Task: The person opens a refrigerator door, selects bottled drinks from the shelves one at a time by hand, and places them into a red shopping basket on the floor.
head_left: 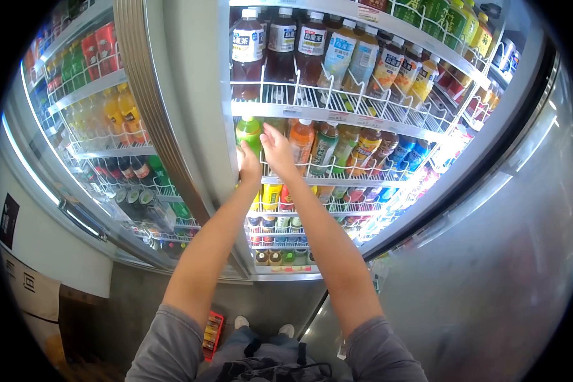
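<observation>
A green drink bottle [248,131] stands at the left end of a fridge shelf, at the height of my hands. My left hand [250,164] is closed on its lower part, thumb in front; the other fingers are mostly hidden. Close by the bottle's right side is my right hand [277,150], its visible fingers stretched up and to the left. Whether those fingertips press on the bottle I cannot tell. An orange drink bottle [301,140] stands just right of my right hand, with a dark green-labelled bottle [325,148] beyond it.
A white wire rail [363,167] fronts this shelf. Dark tea bottles [247,39] fill the shelf above; smaller drinks stand below. The glass door [465,254] hangs open on the right. A fridge post [194,95] rises at left. A red crate [212,331] sits on the floor near my feet.
</observation>
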Available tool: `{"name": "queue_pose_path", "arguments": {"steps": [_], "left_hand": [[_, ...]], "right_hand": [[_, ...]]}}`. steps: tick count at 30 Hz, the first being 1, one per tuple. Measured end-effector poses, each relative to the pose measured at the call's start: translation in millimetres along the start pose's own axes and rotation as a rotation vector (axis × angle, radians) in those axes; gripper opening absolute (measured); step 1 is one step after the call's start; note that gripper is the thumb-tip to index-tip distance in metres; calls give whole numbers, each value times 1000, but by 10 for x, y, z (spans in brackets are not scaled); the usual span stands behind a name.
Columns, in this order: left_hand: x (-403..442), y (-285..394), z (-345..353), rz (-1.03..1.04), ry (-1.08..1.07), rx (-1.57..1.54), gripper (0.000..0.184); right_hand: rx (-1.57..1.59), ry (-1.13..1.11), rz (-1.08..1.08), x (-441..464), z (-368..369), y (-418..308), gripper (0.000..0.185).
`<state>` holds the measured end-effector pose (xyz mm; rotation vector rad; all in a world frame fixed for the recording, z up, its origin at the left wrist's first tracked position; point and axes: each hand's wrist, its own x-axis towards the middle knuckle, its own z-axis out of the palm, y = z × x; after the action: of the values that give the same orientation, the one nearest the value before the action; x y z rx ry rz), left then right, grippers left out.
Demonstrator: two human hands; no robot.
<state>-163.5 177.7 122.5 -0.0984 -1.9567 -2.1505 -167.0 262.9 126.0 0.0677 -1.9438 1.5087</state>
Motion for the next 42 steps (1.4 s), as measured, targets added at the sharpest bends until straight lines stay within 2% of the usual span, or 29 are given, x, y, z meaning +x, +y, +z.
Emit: {"name": "queue_pose_path", "arguments": {"steps": [1, 3, 5, 10, 12, 19, 21, 23, 29, 31, 35, 37, 39, 42], "left_hand": [[33, 21, -8, -98, -72, -168, 63], [269, -349, 38, -107, -65, -121, 65], [324, -443, 33, -57, -110, -103, 66], [213, -81, -30, 19, -158, 149, 72], [232, -103, -3, 34, -158, 126, 72], [214, -190, 8, 149, -150, 114, 62], [189, -199, 3, 245, -137, 153, 60], [176, -187, 5, 200, -147, 179, 58], [158, -286, -45, 331, -168, 167, 57], [56, -138, -94, 422, -209, 173, 57], [-223, 200, -148, 368, -253, 96, 56], [-270, 242, -156, 447, -240, 157, 55], [-317, 329, -170, 487, -245, 167, 53], [-451, 462, -219, 558, -281, 188, 49]], "right_hand": [[7, -3, -5, 3, -12, -21, 41], [-153, -25, 70, -10, -30, -58, 47], [-151, -31, 88, 11, -9, 93, 50], [-147, -74, 94, -16, -15, 151, 53], [-50, -62, 57, -14, 24, 176, 58], [110, -28, 8, -45, 45, 176, 59], [260, -10, -5, -106, 45, 162, 58], [265, -3, -9, -155, 37, 132, 58], [266, 29, -24, -259, 38, 24, 58], [283, 48, -41, -298, 13, -19, 57], [222, 6, -46, -353, -122, -130, 60], [208, -2, -47, -407, -157, -205, 60], [284, 121, -148, -457, -182, -307, 59], [221, 76, -106, -538, -393, -505, 62]]}}
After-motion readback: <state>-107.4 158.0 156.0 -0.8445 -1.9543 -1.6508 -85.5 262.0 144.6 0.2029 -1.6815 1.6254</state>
